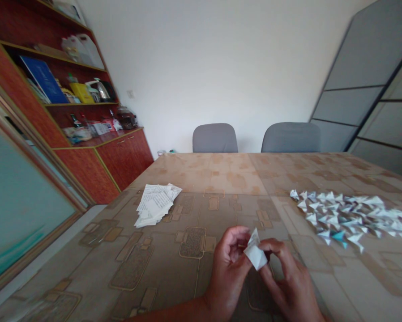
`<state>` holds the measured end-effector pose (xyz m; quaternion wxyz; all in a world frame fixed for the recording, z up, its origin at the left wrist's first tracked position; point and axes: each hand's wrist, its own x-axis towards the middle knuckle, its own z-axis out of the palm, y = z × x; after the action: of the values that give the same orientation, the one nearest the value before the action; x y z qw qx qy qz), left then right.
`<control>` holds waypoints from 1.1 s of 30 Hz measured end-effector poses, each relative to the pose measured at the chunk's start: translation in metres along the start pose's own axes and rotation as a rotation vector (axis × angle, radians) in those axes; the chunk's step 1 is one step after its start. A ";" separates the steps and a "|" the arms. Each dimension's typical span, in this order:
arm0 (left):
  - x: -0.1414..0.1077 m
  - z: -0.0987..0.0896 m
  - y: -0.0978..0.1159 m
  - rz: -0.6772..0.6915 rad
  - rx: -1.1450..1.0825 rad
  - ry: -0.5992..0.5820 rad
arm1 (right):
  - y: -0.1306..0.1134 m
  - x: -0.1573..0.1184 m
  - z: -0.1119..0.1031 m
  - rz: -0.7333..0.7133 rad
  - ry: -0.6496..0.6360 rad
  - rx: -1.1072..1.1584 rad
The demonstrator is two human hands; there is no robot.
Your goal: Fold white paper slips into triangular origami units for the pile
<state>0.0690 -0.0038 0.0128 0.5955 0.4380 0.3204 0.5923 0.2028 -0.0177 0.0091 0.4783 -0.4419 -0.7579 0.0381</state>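
A small folded piece of white paper [255, 256] is held above the table between my two hands, its pointed tip upward. My left hand [230, 264] pinches it from the left, with the fingers curled behind it. From the right, my right hand [286, 277] grips its edge between thumb and forefinger. Several flat sheets of printed paper [156, 205] lie in a loose pile on the left of the table. Many small folded paper pieces [348, 217] stand in rows on the right, one of them bluish.
The table [214, 174] has a brown patterned cover. Beyond its far edge stand two grey chairs [215, 137] [291, 137]. A reddish wooden cabinet [120, 156] with loaded shelves is at the left, and grey panelled doors [352, 67] are at the right.
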 end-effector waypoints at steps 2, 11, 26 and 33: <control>0.000 0.000 0.001 -0.042 -0.022 -0.025 | 0.001 -0.001 0.001 -0.005 -0.008 0.001; 0.002 -0.001 -0.002 -0.016 0.003 0.007 | 0.002 -0.001 0.002 0.006 -0.049 0.012; -0.005 -0.020 0.012 0.009 0.142 -0.252 | 0.000 0.005 -0.007 0.106 -0.026 0.154; 0.001 -0.024 0.013 0.016 0.224 -0.283 | 0.003 0.003 -0.008 0.119 -0.017 0.137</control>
<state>0.0413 -0.0001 0.0151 0.5775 0.5830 0.2937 0.4902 0.2102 -0.0167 0.0144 0.4979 -0.4521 -0.7300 0.1218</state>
